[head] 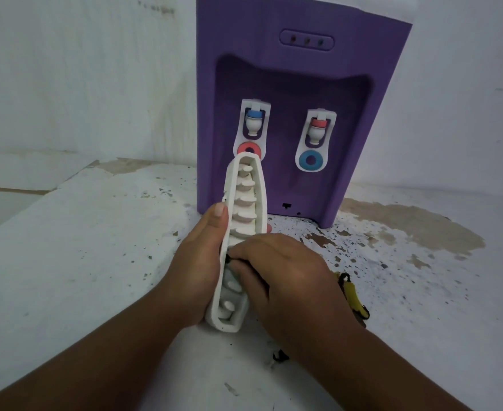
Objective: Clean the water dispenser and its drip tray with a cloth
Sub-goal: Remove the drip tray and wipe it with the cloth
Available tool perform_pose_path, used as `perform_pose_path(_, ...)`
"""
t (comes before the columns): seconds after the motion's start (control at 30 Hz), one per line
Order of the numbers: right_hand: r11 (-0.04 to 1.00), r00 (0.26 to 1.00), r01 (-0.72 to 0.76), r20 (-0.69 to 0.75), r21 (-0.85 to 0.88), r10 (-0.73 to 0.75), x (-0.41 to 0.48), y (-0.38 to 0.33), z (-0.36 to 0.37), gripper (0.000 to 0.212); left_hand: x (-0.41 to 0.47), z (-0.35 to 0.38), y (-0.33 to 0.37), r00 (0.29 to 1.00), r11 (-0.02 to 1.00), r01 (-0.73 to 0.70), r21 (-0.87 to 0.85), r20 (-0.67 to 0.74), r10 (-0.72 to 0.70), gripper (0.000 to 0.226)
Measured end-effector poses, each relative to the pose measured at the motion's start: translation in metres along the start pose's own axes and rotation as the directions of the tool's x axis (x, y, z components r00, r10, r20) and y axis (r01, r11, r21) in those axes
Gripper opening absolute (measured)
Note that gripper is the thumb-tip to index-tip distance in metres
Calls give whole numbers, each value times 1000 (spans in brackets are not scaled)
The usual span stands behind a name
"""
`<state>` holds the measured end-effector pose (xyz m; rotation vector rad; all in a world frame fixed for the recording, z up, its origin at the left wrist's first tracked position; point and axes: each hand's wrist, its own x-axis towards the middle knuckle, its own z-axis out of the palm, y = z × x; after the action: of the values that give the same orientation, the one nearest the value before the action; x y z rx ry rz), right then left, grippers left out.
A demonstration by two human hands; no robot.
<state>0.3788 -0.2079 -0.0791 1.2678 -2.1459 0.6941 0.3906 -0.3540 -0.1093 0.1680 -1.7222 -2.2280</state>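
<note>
Left hand grips drip tray on edge | right hand apparently pinches cloth inside | dispenser close behind

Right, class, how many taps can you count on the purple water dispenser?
2. The blue-capped tap sits left in the dispenser recess, the red-capped tap right. The raised drip tray hides neither.

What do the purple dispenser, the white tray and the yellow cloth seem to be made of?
Dispenser: likely moulded plastic, matte purple, finely lined with rounded edges. Drip tray, gripped by the left hand: also looks plastic, matte white, thin walls and moulded pegs inside. Cloth under the right hand: soft fabric, apparently, yellow with dark edging, lying limp.
</note>
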Motion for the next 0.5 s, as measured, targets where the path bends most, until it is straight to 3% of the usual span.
perform_pose_path(0.1, 996, 999, 22, -34, 83, -19, 1, -3, -2, 7, 0, 2, -3, 999, 999, 34, -20, 23, -33, 58)
perform_pose_path(0.2, 994, 998, -35, 57, 104, 29, 0, -5, -8, 9, -1, 2, -3, 999, 999, 33, -21, 19, -32, 56)
perform_pose_path(0.4, 990, 978, -53, 195, -134, 79, -2, -8, -16, 3, -3, 3, 1, 1000, 996, -21, 84, 4, 21, 46)
perform_pose_path(0.5, 974, 976, -59, 192, -220, 103, -1, -13, -20, 20, -5, 7, 0, 998, 990, -54, 127, -8, 55, 43)
